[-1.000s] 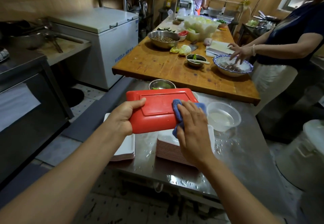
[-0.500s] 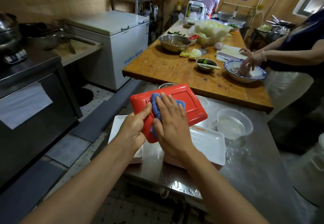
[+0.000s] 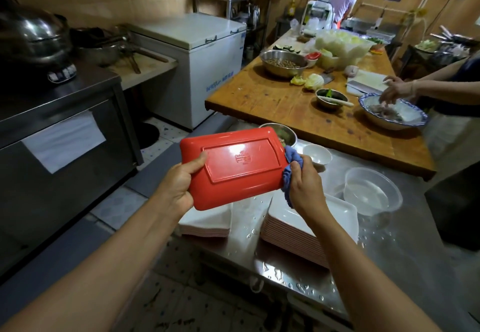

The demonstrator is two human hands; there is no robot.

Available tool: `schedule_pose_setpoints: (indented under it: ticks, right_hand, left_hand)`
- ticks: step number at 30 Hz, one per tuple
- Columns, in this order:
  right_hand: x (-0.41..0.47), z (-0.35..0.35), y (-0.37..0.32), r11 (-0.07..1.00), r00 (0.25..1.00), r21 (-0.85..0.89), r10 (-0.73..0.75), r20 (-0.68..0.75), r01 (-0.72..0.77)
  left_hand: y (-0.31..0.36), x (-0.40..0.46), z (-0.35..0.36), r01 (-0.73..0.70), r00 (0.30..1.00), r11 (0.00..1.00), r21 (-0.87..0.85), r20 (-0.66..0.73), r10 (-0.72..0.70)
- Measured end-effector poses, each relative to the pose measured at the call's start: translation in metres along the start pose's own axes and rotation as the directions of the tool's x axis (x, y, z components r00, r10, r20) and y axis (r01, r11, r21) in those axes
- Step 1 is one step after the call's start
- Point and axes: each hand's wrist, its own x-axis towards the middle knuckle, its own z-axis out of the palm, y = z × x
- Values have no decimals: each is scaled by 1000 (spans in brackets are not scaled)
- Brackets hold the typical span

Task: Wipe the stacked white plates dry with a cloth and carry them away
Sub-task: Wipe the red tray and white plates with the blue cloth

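Observation:
I hold a rectangular plate with its red underside facing me, raised above the wet steel table. My left hand grips its left edge, thumb on the red back. My right hand grips a blue cloth bunched against the plate's right edge. Below my right hand sits a tall stack of white rectangular plates. A shorter stack of white plates lies under the raised plate, at the table's left edge.
A clear plastic tub, a small white bowl and a steel bowl stand behind the stacks. A wooden table with food bowls lies beyond; a person works at its right side. Steel cabinet and white freezer stand left.
My right hand slid the blue cloth from the middle of the plate's red back to its right edge. The plate turned level and its whole underside now shows.

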Motion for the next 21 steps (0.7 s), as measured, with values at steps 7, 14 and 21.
schedule_pose_setpoints:
  ticks: [7, 14, 21]
  right_hand:
    - [3, 11, -3, 994, 995, 61, 89, -55, -86]
    - [-1, 22, -1, 978, 983, 103, 180, 28, -182]
    - [-12, 30, 10, 989, 990, 64, 126, 63, -130]
  left_hand:
    - [16, 5, -25, -177, 981, 975, 134, -50, 185]
    - [-16, 32, -41, -478, 756, 0, 878, 412, 509]
    - [-60, 35, -64, -511, 708, -496, 702, 671, 220]
